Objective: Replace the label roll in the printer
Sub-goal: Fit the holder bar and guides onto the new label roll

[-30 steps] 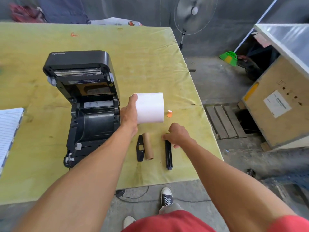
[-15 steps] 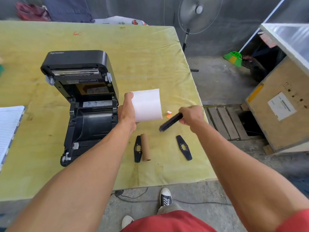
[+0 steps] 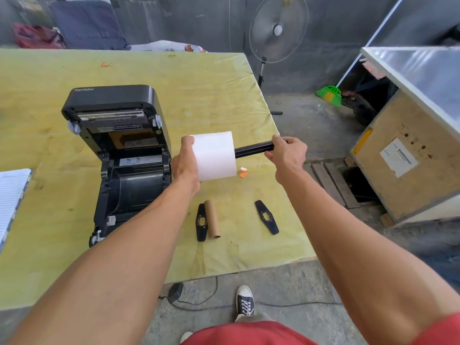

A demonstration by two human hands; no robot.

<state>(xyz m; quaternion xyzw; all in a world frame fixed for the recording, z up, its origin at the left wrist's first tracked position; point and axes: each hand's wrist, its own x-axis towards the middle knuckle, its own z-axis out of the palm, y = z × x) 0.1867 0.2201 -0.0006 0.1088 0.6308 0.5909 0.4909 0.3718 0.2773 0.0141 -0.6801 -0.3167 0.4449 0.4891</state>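
The black label printer (image 3: 119, 155) stands open on the yellow-green table (image 3: 211, 90), its lid tipped back and its roll bay empty. My left hand (image 3: 185, 163) grips the left end of a new white label roll (image 3: 214, 155), held above the table just right of the printer. My right hand (image 3: 286, 151) holds a black spindle rod (image 3: 254, 149) whose left end meets the roll's right face at its core. An empty brown cardboard core (image 3: 212, 219) lies on the table between two flat black spindle guides (image 3: 201, 221) (image 3: 266, 217).
A small orange scrap (image 3: 243, 172) lies right of the roll. A lined notebook (image 3: 11, 200) sits at the table's left edge. Right of the table stand a wooden crate (image 3: 408, 155), a pallet (image 3: 328, 180) and a standing fan (image 3: 277, 29). My shoe (image 3: 245, 303) and a cable are below.
My right hand picked the black rod off the table, leaving one guide behind, and brought it up level to the right end of the roll. The left hand kept the roll aloft.
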